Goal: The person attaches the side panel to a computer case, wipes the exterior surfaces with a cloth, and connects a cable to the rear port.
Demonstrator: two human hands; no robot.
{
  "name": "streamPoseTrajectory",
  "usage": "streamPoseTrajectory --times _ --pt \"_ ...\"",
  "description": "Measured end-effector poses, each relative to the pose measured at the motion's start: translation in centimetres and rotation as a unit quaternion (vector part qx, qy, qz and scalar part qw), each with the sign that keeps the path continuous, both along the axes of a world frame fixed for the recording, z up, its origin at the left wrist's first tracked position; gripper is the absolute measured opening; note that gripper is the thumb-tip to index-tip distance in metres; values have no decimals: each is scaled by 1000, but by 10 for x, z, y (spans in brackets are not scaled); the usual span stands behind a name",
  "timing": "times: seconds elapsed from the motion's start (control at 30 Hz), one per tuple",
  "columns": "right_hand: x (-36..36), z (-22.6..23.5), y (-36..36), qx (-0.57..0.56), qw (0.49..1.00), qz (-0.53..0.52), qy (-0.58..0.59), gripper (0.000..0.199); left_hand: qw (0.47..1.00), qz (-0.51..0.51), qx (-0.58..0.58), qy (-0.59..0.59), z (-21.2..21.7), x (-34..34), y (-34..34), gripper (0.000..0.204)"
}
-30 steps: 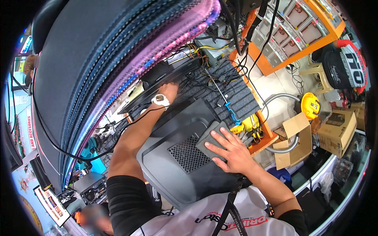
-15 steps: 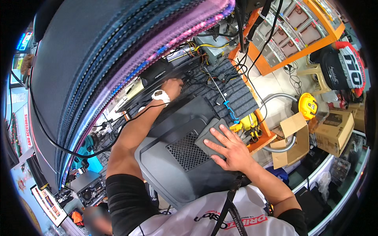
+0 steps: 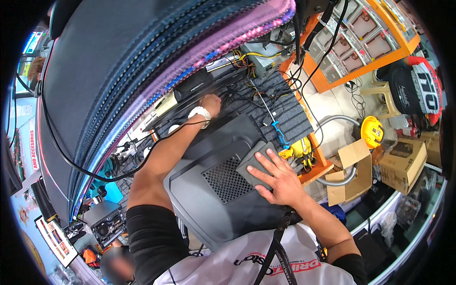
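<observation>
Right now the case (image 3: 216, 213) is lying slantwise, long axis unclear, under the nearer right hand (image 3: 280, 183), which is resting spread-fingered on a cloth (image 3: 251, 157); beyond the case's far edge, the left hand (image 3: 210, 105) is curling, hold unclear.

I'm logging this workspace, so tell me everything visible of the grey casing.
The casing is dark grey, smooth like plastic, with angled edges. A dark vent of many small holes is set in its upturned face. It lies slanted, close in front of the white shirt. A grey cloth rests on its right side, under the spread right hand. Its underside is hidden.
</observation>
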State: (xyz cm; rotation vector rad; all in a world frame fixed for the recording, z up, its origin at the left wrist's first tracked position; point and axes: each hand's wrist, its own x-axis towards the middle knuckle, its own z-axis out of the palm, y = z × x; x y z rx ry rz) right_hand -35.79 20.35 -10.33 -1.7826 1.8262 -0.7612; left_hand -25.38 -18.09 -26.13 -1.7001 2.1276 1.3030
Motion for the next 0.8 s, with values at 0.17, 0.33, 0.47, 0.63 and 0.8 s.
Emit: streamPoseTrajectory --times 0.17,0.33,0.47,0.63,0.8 --pt "-1 -1 0 2 1000 6 3 66 947 211 240 41 -1 -4 -3 24" --pt "-1 -1 -1 0 1000 6 3 66 942 76 286 161 -4 8 1 26" --pt "0 0 -2 6 1000 6 4 66 981 -71 72 166 -16 9 -5 30" --pt "-1 1 -1 11 1000 10 9 66 909 -360 -211 -5 5 10 -6 25" --pt "-4 0 1 9 1000 9 -4 63 914 -334 -225 39 71 24 13 20"
